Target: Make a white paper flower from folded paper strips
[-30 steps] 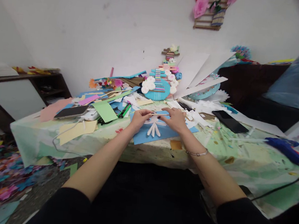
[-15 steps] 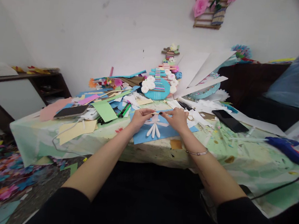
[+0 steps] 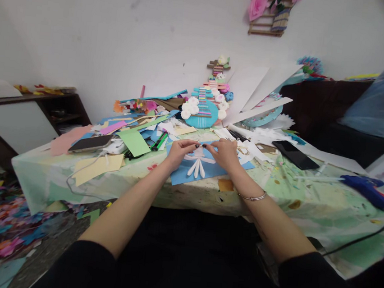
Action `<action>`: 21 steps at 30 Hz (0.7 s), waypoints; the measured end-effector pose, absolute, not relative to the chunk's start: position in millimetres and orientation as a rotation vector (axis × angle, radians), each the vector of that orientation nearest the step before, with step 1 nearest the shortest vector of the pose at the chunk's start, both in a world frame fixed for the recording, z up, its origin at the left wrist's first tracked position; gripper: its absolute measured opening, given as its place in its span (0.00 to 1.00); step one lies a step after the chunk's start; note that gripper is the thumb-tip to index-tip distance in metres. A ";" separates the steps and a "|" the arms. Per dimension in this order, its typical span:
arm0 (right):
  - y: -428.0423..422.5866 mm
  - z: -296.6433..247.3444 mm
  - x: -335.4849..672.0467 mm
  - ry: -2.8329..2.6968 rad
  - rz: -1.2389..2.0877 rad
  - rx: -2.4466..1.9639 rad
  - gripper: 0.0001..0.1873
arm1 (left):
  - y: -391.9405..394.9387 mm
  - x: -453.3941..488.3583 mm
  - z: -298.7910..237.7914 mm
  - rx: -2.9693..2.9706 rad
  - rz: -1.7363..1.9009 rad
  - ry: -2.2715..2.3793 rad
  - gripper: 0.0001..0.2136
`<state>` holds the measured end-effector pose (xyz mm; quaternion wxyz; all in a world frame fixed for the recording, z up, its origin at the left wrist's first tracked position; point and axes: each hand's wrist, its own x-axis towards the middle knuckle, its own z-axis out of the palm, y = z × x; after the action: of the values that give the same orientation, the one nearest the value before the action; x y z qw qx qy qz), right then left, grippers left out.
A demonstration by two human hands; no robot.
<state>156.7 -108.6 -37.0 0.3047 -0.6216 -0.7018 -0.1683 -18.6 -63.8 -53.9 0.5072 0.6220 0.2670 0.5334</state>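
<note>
My left hand (image 3: 178,153) is closed in a pinch over the far part of a blue sheet of paper (image 3: 182,176). Facing it, my right hand (image 3: 225,153) also pinches, its fingertips close to those of the left. What they grip is too small to make out; a pale, whitish-pink piece (image 3: 199,153) shows just below the fingertips. Several white petal-shaped pieces (image 3: 196,168) lie fanned out on the blue sheet, nearer to me. Behind the hands stands a round turquoise decoration (image 3: 211,114) with white paper flowers (image 3: 190,108).
To the left lie a phone (image 3: 91,143), a green paper sheet (image 3: 134,143), a green-and-black cutter (image 3: 159,141) and yellow paper (image 3: 99,169). On the right are a black phone (image 3: 295,155), white paper scraps (image 3: 259,152) and a blue glue gun (image 3: 366,190) with its cord.
My right hand has shifted slightly left, its fingertips a little closer to the left ones. The fanned white pieces and blue sheet stay in place.
</note>
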 end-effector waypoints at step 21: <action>-115.7 -39.2 151.3 -1.794 -0.538 -1.657 0.29 | -65.3 -17.8 -53.9 1.486 1.294 0.669 0.12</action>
<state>151.3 -115.7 -39.2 0.3149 -0.6289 -0.6809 -0.2041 -17.8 -65.3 -53.9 0.5058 0.6160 0.2774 0.5364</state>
